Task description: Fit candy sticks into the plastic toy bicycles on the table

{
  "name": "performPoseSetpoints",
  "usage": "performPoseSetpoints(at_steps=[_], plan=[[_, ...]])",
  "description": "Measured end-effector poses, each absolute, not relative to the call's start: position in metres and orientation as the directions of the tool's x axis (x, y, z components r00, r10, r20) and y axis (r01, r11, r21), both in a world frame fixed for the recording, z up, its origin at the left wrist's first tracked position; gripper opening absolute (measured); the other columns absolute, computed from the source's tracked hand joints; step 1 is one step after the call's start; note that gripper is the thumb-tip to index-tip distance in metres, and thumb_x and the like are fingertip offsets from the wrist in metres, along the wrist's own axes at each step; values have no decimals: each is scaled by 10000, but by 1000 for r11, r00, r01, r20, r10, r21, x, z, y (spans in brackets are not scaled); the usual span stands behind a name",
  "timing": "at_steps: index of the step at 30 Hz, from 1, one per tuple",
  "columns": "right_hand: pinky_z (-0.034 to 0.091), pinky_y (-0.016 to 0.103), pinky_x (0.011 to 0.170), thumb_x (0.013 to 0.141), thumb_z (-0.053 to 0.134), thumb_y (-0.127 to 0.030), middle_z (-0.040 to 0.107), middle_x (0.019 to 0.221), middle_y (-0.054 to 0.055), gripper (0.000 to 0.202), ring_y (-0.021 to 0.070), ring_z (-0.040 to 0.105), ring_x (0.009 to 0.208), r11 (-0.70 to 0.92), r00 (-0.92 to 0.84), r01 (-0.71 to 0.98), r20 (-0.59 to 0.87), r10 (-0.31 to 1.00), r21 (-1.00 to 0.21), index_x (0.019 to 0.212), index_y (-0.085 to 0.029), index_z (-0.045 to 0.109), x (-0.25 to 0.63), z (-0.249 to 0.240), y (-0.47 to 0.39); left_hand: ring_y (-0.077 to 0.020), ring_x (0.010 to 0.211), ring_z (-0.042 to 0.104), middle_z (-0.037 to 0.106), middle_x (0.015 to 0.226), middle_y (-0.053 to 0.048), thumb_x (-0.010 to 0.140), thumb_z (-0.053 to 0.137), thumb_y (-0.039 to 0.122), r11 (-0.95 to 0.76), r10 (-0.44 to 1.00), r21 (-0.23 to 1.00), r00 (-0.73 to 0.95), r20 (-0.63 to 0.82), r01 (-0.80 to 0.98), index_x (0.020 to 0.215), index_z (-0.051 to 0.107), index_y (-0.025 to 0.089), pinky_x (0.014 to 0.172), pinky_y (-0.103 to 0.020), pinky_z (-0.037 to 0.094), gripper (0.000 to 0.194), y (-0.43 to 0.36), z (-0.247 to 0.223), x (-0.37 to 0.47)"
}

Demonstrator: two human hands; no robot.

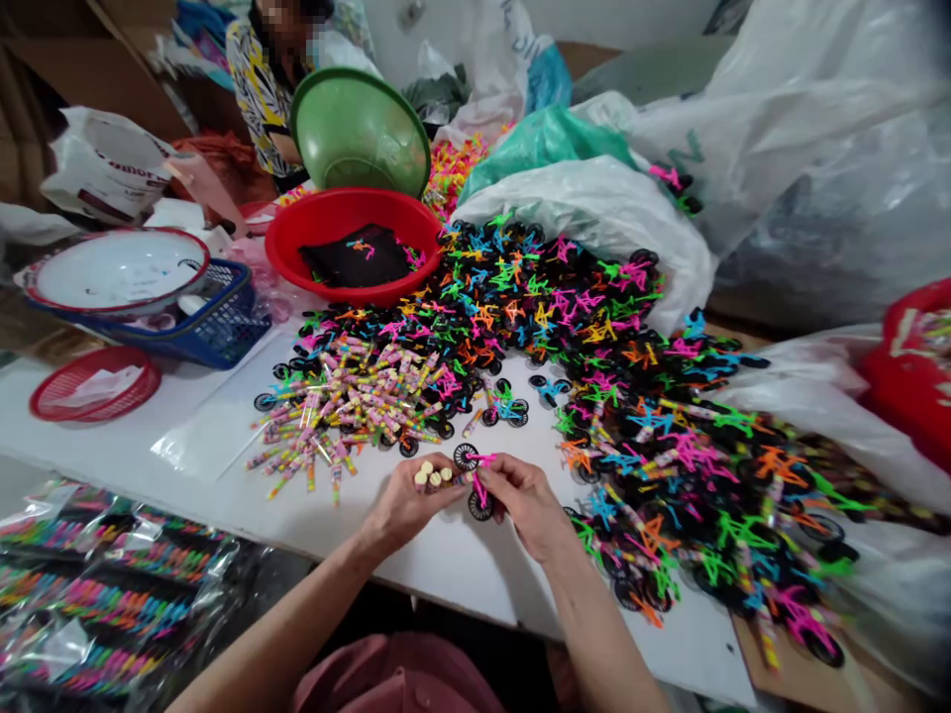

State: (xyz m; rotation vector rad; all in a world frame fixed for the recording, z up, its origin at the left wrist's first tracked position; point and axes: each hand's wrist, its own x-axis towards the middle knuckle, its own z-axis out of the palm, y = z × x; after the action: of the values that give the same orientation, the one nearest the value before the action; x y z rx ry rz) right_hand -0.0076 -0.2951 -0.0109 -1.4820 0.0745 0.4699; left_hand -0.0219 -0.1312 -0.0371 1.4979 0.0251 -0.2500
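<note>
Near the front edge of the white table [334, 515], my left hand [405, 505] is closed round several candy tubes [433, 477] whose pale ends face up. My right hand [524, 495] pinches a pink toy bicycle [481, 483] with black wheels, held right beside the tubes. The fingertips of both hands almost meet at the bicycle. Beyond my left hand lies a heap of wrapped candy tubes [364, 396]. A large pile of colourful toy bicycles [535, 297] spreads behind and to the right, with a few loose ones close to my hands.
A red basin [278, 238], a green basin [357, 129], a blue basket [230, 317] and a red basket [45, 401] stand at the back and left. A person [260, 89] is behind them. Plastic bags [802, 178] rise at the right; packed bags [104, 594] lie lower left.
</note>
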Motion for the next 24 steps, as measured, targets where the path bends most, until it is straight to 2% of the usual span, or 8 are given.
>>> performPoseSetpoints(at_steps=[6, 9, 13, 15, 17, 19, 20, 24], plan=[[328, 215, 419, 684, 612, -446, 465, 490, -45, 296, 93, 396, 438, -131, 925, -303, -324, 196, -944, 593, -180, 521, -16, -28, -293, -127, 700, 547, 605, 773, -24, 752, 624, 236, -221, -126, 973, 991, 34, -62, 795, 646, 163, 651, -222, 408, 88, -135, -42, -36], [298, 220, 455, 734, 558, -375, 441, 476, -46, 263, 100, 387, 468, -433, 990, -125, -139, 0, -893, 558, -187, 507, -20, -28, -284, -131, 700, 551, 614, 768, -23, 772, 594, 249, -276, -19, 961, 1000, 0, -5, 803, 645, 171, 652, -223, 409, 98, -151, -47, -42], [342, 221, 481, 798, 489, -386, 548, 542, -19, 275, 118, 469, 505, -569, 997, -27, -67, 48, -822, 643, -189, 601, -24, 5, -319, -115, 630, 509, 600, 725, -7, 760, 609, 333, -166, -60, 982, 993, -102, 91, 812, 632, 170, 573, -207, 392, 172, -166, -44, -35], [390, 238, 530, 816, 482, -417, 622, 650, 7, 281, 148, 542, 579, -719, 999, 14, -12, 31, -695, 780, -205, 664, -21, 42, -362, -111, 599, 486, 585, 691, 1, 739, 625, 361, -96, -121, 986, 981, -151, 139, 819, 626, 164, 543, -205, 382, 213, -166, -42, -26], [426, 299, 627, 816, 507, -431, 640, 756, 52, 288, 201, 577, 686, -941, 986, -37, 142, -90, -338, 896, -208, 671, -10, 81, -405, -104, 564, 456, 553, 635, 12, 715, 637, 362, -74, -94, 974, 971, -220, 214, 788, 614, 152, 518, -204, 370, 224, -164, -43, -20], [418, 394, 732, 815, 534, -384, 611, 881, 149, 316, 296, 556, 867, -978, 950, -200, 256, -179, 59, 958, -126, 649, 14, 104, -427, -98, 548, 436, 533, 613, 18, 683, 654, 336, -90, -55, 954, 955, -292, 286, 765, 614, 143, 505, -202, 357, 214, -164, -48, -18], [404, 405, 781, 832, 517, -320, 586, 944, 179, 296, 311, 523, 953, -968, 953, -210, 252, -171, 137, 981, -90, 629, 30, 105, -428, -94, 544, 429, 531, 610, 21, 668, 662, 316, -103, -69, 943, 943, -324, 317, 776, 624, 139, 502, -200, 349, 211, -165, -50, -19], [395, 270, 806, 813, 425, -54, 549, 1064, 139, 295, 201, 510, 989, -999, 999, 35, -15, 35, -12, 1069, -97, 565, 95, 54, -380, -85, 564, 442, 554, 639, 20, 643, 676, 265, -43, -194, 919, 899, -393, 392, 895, 652, 139, 532, -193, 345, 283, -170, -53, -27]])
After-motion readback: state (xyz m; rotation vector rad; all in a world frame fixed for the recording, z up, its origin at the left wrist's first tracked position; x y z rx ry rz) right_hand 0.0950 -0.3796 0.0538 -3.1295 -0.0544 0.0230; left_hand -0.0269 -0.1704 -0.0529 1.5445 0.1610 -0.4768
